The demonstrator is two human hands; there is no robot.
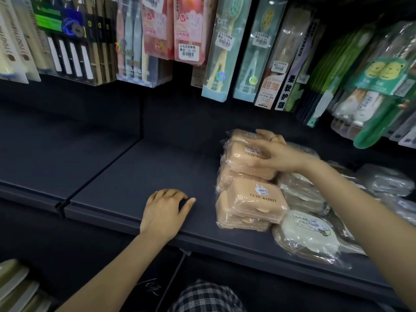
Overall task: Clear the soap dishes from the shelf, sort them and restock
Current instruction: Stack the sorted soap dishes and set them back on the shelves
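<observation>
Dark shelf (126, 176); toothbrush packs (216, 48) hang above.

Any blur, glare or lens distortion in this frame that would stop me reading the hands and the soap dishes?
Head view: right hand motion-blurred on the rear peach soap dishes; left hand sharp on the shelf; glare on the plastic wrap of the white soap dish; wide-angle bending at the edges; lighting dim, "CUTE RABBIT" readable.

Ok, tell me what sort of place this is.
Most likely a shop's toiletries aisle: packaged toothbrushes with price stickers hang above a dark display shelf holding wrapped soap dishes.
</observation>
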